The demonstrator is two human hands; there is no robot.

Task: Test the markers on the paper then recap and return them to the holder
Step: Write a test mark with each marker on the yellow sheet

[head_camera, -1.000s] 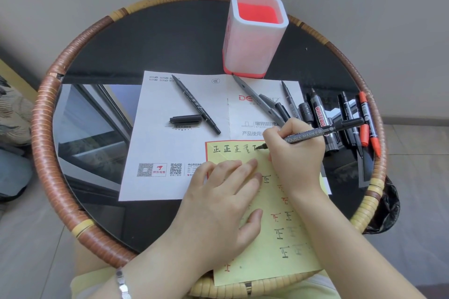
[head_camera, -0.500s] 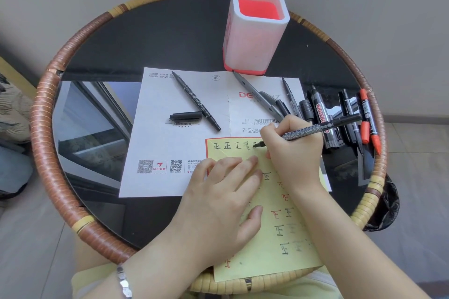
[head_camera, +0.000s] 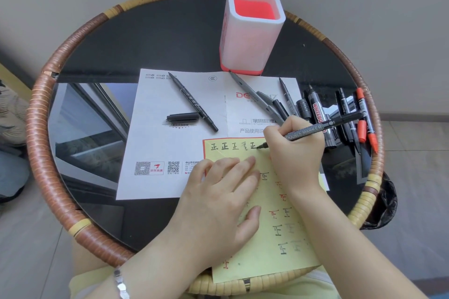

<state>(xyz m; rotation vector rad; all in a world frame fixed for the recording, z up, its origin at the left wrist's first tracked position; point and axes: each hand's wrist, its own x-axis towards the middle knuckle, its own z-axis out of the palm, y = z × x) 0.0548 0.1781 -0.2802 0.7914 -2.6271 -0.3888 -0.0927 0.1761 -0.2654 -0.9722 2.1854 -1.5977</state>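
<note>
Head view: my right hand (head_camera: 295,150) grips a black marker (head_camera: 313,130) printed DOUBLE MARKER. My fingers are curled round its barrel, and its tip touches the yellow paper (head_camera: 274,250) at the end of the top row of black characters. My left hand (head_camera: 218,199) lies flat with straight fingers, pressing the yellow paper down just below and left of the tip. A metal bracelet (head_camera: 120,281) sits on that wrist.

The yellow paper carries black and red test characters, and its near edge hangs over the woven rim of the bench (head_camera: 43,143). It overlaps a white printed sheet (head_camera: 165,148) with 2 QR codes. On that sheet 1 uncapped black marker (head_camera: 192,102) lies slanted, with a loose black cap (head_camera: 182,117) just beside it. Further right on the sheet a grey marker (head_camera: 255,98) lies slanted, its far end at the foot of the holder (head_camera: 250,39).

Right of the sheet, on the bench's dark glossy top, more markers lie close together, among them a whiteboard marker (head_camera: 318,114) and a red-ended marker (head_camera: 366,119).

The holder, white outside and red inside, stands upright at the far side of the bench.
</note>
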